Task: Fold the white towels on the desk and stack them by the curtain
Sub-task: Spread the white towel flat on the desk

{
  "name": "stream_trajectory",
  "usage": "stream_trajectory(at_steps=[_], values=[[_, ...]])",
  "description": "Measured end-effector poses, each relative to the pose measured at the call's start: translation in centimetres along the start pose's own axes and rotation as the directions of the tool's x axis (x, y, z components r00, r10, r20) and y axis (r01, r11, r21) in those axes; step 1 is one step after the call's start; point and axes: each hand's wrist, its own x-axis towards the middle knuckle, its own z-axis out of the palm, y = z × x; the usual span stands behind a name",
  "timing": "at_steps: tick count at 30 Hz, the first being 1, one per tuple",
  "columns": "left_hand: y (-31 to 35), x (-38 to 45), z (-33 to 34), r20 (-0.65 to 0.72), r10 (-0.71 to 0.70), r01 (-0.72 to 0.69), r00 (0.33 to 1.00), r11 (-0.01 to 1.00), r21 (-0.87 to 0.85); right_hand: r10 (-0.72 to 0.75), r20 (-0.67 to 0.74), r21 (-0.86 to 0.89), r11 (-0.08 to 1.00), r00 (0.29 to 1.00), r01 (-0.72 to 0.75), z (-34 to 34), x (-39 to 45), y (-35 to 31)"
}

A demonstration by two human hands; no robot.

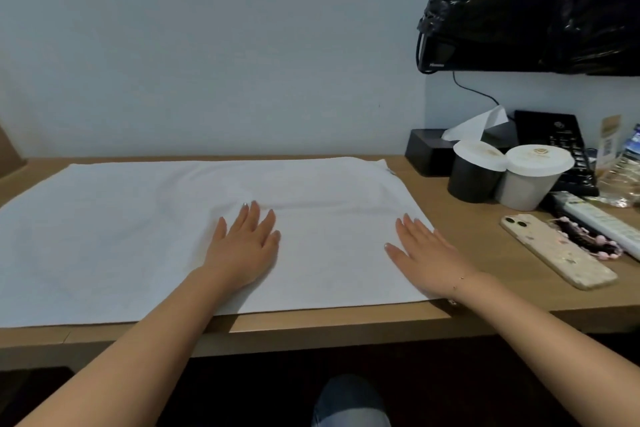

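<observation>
A: Where did the towel (145,239) lie?

B: Spread flat on the surface (478,288), under both hands. The left hand (244,246) and right hand (429,253) rested palm-down on it, fingers (254,215) straight and slightly spread, pinching nothing.

A: What stood beside the right fingers?

B: A phone (557,250), two lidded cups (509,175), a tissue box (433,149) and a remote (599,222).

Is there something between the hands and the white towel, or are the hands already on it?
Nothing visible stands between them. The left hand and the right hand both lie flat on the white towel, fingers straight. The cups and phone sit off to the right.
</observation>
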Motion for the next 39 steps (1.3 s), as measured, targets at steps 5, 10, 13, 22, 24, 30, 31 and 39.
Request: stream_trajectory(at_steps=[5, 10, 13, 22, 24, 30, 31, 39], values=[[2.8, 3.0, -2.2, -0.174, 0.086, -0.093, 0.981, 0.995, -0.032, -0.189, -0.145, -0.012, 0.982, 0.971, 0.189, -3.3, 3.7, -2.7], [4.7, 6.6, -0.9, -0.037, 0.085, -0.087, 0.996, 0.994, -0.068, -0.177, -0.073, -0.005, 0.984, 0.981, 0.178, -1.5, 8.0, -4.3], [2.5, 7.2, 0.4, -0.015, 0.028, -0.029, 0.999, 0.998, -0.055, -0.132, -0.064, 0.031, 0.99, 0.989, 0.134, -0.1, 8.1, -2.7], [0.3, 7.7, 0.7, -0.047, -0.045, 0.044, 0.998, 0.999, -0.03, -0.092, -0.206, -0.032, 0.996, 0.974, 0.087, -1.7, 11.4, -3.4], [0.3, 7.8, 0.7, -0.055, -0.047, 0.045, 0.997, 0.999, -0.027, -0.206, -0.183, -0.041, 0.979, 0.961, 0.202, -2.2, 13.6, -5.7], [0.1, 8.0, 0.9, -0.069, -0.046, 0.044, 0.997, 0.999, -0.031, -0.185, -0.087, 0.013, 0.982, 0.979, 0.187, -1.7, 18.8, -6.3], [0.1, 7.9, 0.9, -0.07, -0.047, 0.045, 0.996, 0.999, -0.029, -0.158, -0.089, 0.018, 0.987, 0.983, 0.16, -1.9, 19.2, -5.4], [0.1, 8.0, 1.0, -0.073, -0.05, 0.048, 0.996, 0.999, -0.023, 0.075, -0.109, 0.057, 0.996, 0.991, -0.069, -3.4, 21.1, 1.3]])
